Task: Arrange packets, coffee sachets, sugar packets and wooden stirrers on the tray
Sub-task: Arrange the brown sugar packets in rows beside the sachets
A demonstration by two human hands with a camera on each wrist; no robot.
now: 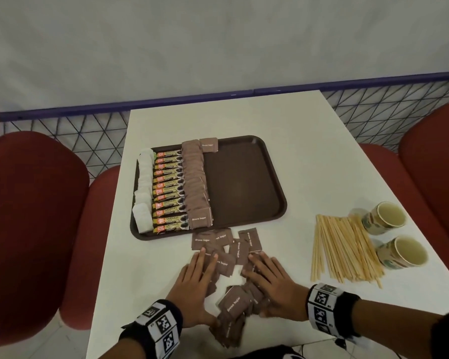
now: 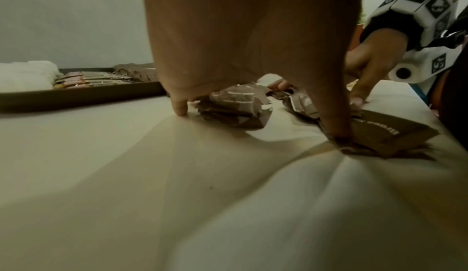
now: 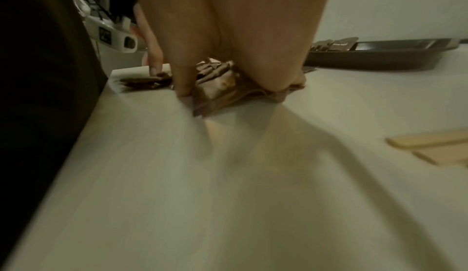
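A dark brown tray (image 1: 244,182) holds a column of white packets (image 1: 144,187), a column of coffee sachets (image 1: 169,187) and a row of brown sugar packets (image 1: 195,182); its right half is bare. Loose brown sugar packets (image 1: 240,248) lie scattered on the table in front of the tray. My left hand (image 1: 197,283) and right hand (image 1: 267,283) rest flat on either side of this pile, fingers straight, pressing packets between them. In the left wrist view my left hand (image 2: 253,55) has its thumb on a packet (image 2: 385,135). Wooden stirrers (image 1: 345,251) lie heaped to the right.
Two paper cups (image 1: 385,218) (image 1: 403,252) stand right of the stirrers near the white table's (image 1: 309,164) right edge. Red seats (image 1: 31,216) (image 1: 433,151) flank the table. Some packets lie close to the table's near edge.
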